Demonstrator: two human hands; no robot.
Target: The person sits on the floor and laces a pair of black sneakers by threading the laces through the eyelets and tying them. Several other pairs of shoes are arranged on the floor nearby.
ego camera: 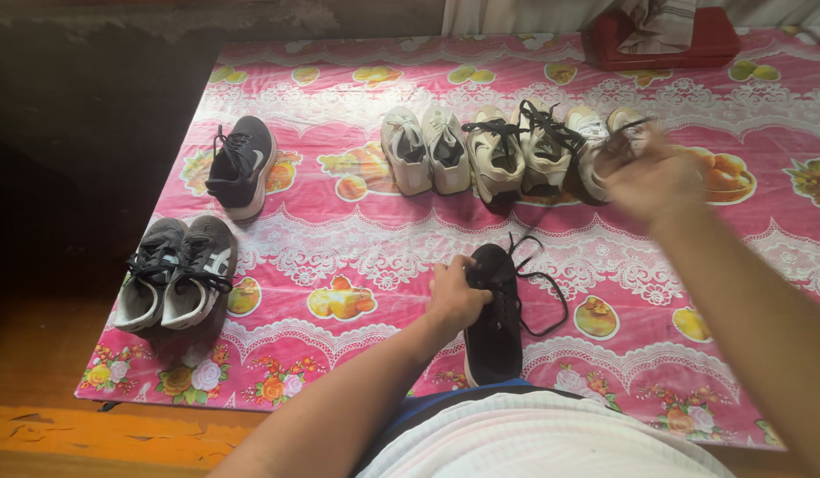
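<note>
Your left hand point(454, 296) has its fingers curled tight over the near side of a black shoe point(495, 314), gripping the upper around the lace area and pinning it to the cloth. That shoe is smooth, dark and rounded at the toe, its pale sole edge showing near your body, and its thin black laces point(542, 292) trail loose in a loop just right of your knuckles.

Under the shoe lies a glossy pink tablecloth point(339, 248), printed with white lace bands, yellow fruit and flower bunches along the near hem. Well to the left of your left hand sits a pair of grey sneakers point(175, 273) with black laces and pale soles, side by side. Beyond them, further left and up, a single black sneaker point(242, 165) stands alone, with a white sole rim.

Your right hand point(649, 181) is raised and blurred over the far row; how far its fingers are spread cannot be told, though it seems to be at the laces of a white shoe point(596, 146) at the row's right end. Just left of that hand are two cream shoes with black laces point(520, 155), and next to those a pair of plain white sneakers point(425, 150).

Past your right hand, at the far edge of the cloth, rests a red box point(724, 40) with folded fabric draped on it.
</note>
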